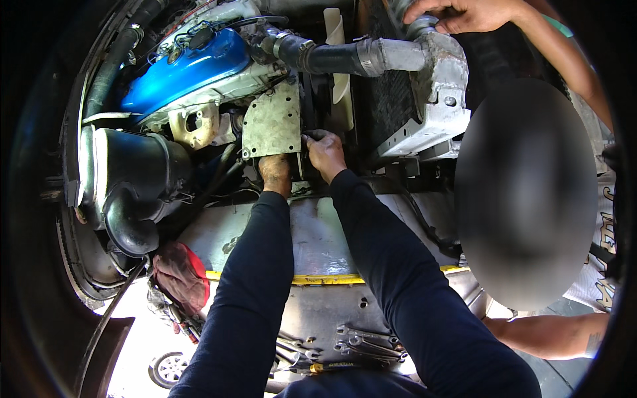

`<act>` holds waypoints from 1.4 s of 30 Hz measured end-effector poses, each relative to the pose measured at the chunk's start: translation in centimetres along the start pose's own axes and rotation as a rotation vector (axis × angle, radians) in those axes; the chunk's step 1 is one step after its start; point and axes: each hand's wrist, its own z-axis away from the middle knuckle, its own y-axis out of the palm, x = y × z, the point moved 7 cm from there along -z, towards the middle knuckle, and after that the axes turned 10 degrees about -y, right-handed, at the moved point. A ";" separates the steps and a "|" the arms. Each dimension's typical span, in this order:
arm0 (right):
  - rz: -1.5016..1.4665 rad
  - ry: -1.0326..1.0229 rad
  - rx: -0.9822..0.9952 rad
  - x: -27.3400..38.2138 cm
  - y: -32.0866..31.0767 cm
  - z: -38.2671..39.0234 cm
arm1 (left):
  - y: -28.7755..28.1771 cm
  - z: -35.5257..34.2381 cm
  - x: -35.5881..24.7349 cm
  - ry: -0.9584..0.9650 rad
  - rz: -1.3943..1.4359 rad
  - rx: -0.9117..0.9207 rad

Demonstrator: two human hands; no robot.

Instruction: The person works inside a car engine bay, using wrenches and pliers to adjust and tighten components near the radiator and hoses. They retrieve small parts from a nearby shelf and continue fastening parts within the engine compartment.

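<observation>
A flat grey metal plate (272, 123) with holes along its edges is mounted on the side of the engine. My left hand (275, 174) reaches up under its lower edge, and the plate hides the fingers. At the plate's lower right corner is my right hand (325, 154), its fingers curled in and close together beside the edge. Whatever they grip, if anything, is too small or hidden to make out. Above the plate runs a black hose (325, 57) with metal clamps, joined to the radiator's silver outlet (403, 54).
A blue engine cover (192, 69) and a black air-filter canister (142, 162) stand at left. A co-worker's hand (464, 14) touches the radiator top; their forearm (547, 335) shows lower right. Several wrenches (368, 341) and a red-and-grey cloth (180, 275) lie near me.
</observation>
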 end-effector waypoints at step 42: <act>0.362 -0.121 0.050 1.2 0.9 -1.5 | 0.3 0.3 0.4 -0.295 0.414 -0.007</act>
